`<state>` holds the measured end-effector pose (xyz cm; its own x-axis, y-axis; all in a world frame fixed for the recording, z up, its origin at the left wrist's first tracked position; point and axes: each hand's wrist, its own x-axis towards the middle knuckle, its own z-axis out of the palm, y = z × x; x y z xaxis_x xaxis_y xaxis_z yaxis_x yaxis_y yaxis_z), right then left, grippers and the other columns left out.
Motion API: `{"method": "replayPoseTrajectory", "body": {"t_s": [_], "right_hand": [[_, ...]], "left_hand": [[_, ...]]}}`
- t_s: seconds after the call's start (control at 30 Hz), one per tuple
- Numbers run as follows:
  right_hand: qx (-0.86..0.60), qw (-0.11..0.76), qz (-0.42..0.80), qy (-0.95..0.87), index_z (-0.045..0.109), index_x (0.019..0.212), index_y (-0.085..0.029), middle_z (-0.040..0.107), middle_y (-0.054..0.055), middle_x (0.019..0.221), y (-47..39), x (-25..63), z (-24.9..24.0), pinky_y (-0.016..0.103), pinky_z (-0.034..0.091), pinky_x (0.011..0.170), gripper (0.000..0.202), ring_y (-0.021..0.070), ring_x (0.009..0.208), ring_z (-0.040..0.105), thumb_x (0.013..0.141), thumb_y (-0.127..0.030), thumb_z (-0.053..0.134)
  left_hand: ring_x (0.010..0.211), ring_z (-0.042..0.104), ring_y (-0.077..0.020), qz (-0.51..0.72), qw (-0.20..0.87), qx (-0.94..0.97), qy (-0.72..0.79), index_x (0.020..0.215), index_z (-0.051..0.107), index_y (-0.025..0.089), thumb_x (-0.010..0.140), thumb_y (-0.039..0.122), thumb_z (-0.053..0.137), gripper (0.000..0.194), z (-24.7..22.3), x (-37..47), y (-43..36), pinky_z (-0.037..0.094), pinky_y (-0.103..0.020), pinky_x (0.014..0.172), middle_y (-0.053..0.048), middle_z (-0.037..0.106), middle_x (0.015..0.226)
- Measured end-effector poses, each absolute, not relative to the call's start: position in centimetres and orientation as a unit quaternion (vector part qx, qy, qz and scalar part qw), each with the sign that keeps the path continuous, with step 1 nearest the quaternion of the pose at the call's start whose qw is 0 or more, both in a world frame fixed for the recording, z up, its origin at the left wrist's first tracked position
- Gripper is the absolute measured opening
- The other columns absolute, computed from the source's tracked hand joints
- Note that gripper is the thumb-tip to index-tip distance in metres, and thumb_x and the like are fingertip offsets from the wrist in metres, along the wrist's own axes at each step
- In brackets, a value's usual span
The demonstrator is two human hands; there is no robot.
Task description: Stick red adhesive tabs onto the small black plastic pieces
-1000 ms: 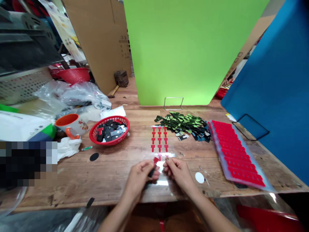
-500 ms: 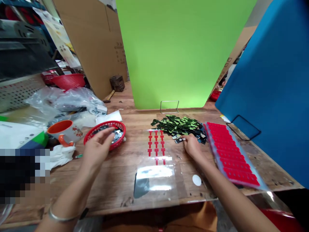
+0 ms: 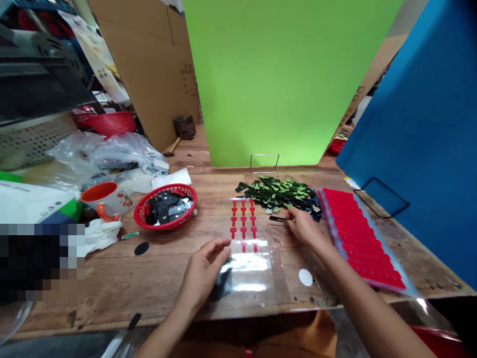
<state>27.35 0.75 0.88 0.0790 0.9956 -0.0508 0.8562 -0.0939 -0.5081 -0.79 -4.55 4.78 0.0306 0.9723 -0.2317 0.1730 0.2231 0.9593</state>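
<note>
My right hand (image 3: 302, 226) pinches a small dark flat plate (image 3: 278, 219) by one end. Just behind it lies a heap of similar dark plates (image 3: 278, 191), some shining green. My left hand (image 3: 206, 263) is open, fingers curved and thumb apart, at the left edge of a clear plastic sheet (image 3: 249, 276). Rows of red T-shaped stickers (image 3: 243, 219) sit on the sheet's upper part. To the left, a red basket (image 3: 139, 217) contains more dark plates (image 3: 167, 206), several with pale faces.
On the right lies a stack of clear sheets with red stickers (image 3: 357, 233). A green board (image 3: 290, 84) and a blue board (image 3: 417, 124) stand behind. An orange-lined mug (image 3: 124, 196), plastic bags (image 3: 122, 151) and a white disc (image 3: 305, 277) are also on the table.
My left hand has moved from above the red basket rightward and nearer to me, beside the clear sheet. My right hand has drawn the dark plate slightly away from the heap.
</note>
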Motion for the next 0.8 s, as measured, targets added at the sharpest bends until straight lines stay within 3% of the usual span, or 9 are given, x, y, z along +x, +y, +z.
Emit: {"method": "replayPoseTrajectory", "body": {"t_s": [0.17,0.27,0.37,0.53,0.7,0.8], "right_hand": [[-0.538,0.255,0.3,-0.745,0.057,0.075,-0.019,0.059,-0.002,0.068,-2.7,22.4,3.9,0.02,0.032,0.058,0.017,0.0123,0.063,0.051,0.072,-0.006,0.047],[-0.473,0.282,0.373,-0.747,0.06,0.078,-0.019,0.061,-0.003,0.07,-3.6,19.7,3.8,0.019,0.035,0.058,0.015,0.0115,0.062,0.052,0.075,-0.009,0.049],[-0.521,0.309,0.415,-0.679,0.061,0.084,-0.018,0.062,-0.002,0.07,-3.0,18.2,2.0,0.019,0.035,0.055,0.012,0.0114,0.059,0.053,0.078,-0.015,0.051],[-0.6,0.249,0.322,-0.689,0.059,0.071,-0.016,0.061,0.002,0.073,-1.4,16.7,-0.5,0.02,0.036,0.062,0.011,0.013,0.068,0.054,0.075,-0.008,0.051],[-0.612,0.191,0.31,-0.702,0.057,0.068,-0.015,0.059,0.005,0.073,-0.3,15.8,-0.5,0.021,0.031,0.057,0.007,0.0134,0.065,0.051,0.069,-0.008,0.055],[-0.619,0.158,0.308,-0.705,0.056,0.068,-0.014,0.058,0.005,0.07,0.0,15.7,-0.3,0.022,0.03,0.056,0.006,0.0138,0.063,0.05,0.069,-0.009,0.056]], "left_hand": [[0.105,0.058,-0.0248,0.344,0.436,0.608,0.568,0.106,0.068,0.025,0.068,0.033,0.07,0.038,4.6,0.7,-5.3,0.041,-0.032,0.095,-0.006,0.067,0.11],[0.084,0.065,-0.0226,0.297,0.504,0.595,0.551,0.095,0.072,0.021,0.073,0.035,0.066,0.027,3.7,1.1,-5.4,0.049,-0.03,0.078,-0.006,0.072,0.089],[0.061,0.064,-0.0168,0.328,0.591,0.482,0.557,0.082,0.069,0.013,0.074,0.037,0.065,0.026,2.5,0.9,-4.9,0.051,-0.026,0.061,-0.005,0.069,0.069],[0.064,0.067,-0.0152,0.398,0.644,0.301,0.579,0.083,0.062,0.011,0.071,0.027,0.071,0.023,1.4,0.5,-3.5,0.055,-0.025,0.064,-0.008,0.07,0.073],[0.066,0.067,-0.0139,0.411,0.654,0.253,0.583,0.081,0.06,0.01,0.079,0.011,0.06,0.002,1.3,1.0,-2.6,0.056,-0.023,0.064,-0.01,0.069,0.076],[0.064,0.067,-0.0137,0.419,0.651,0.242,0.585,0.081,0.057,0.01,0.082,0.008,0.056,0.003,1.1,1.1,-2.4,0.057,-0.025,0.065,-0.009,0.068,0.075]]}}
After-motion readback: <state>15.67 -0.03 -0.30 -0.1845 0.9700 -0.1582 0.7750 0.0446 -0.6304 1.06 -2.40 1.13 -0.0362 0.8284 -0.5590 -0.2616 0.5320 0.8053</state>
